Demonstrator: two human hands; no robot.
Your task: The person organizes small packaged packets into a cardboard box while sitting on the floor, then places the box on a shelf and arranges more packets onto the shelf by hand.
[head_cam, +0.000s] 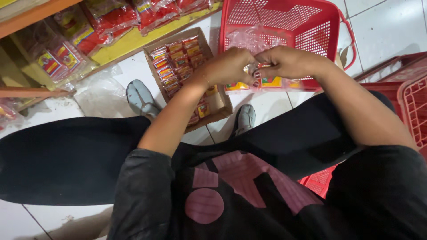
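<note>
Hands, both at upper centre of frame, meeting above the near rim of a red plastic basket (284,20). Left hand (229,66) curled, fingers pinched narrow on the near end of a strip of small sachets (262,83); right hand (287,61) likewise closed, thumb and fingertips nipping the same strip just beside the left. Strip: yellow, red and green packets joined edge to edge under clear film, hanging just below the knuckles, level, right end trailing toward the basket's front wall.

Cardboard tray (220,104), centre-left, lying on white floor tiles between two grey-socked feet; rows of small red and yellow packets (175,66) filling its upper half, lower half partly hidden by the left forearm. Loose clear wrapper (251,40) inside the basket. Shelf (120,42), upper left, yellow edge, stacked with red bagged goods. Second red basket (411,95) at right edge.

Handling note, as judgement: best kept gripped close on either side of one seam, pads flat, pull short and even, strip held taut so no sachet tears. Exact point of grip hidden by the fingers; cannot tell whether a seam has parted.
</note>
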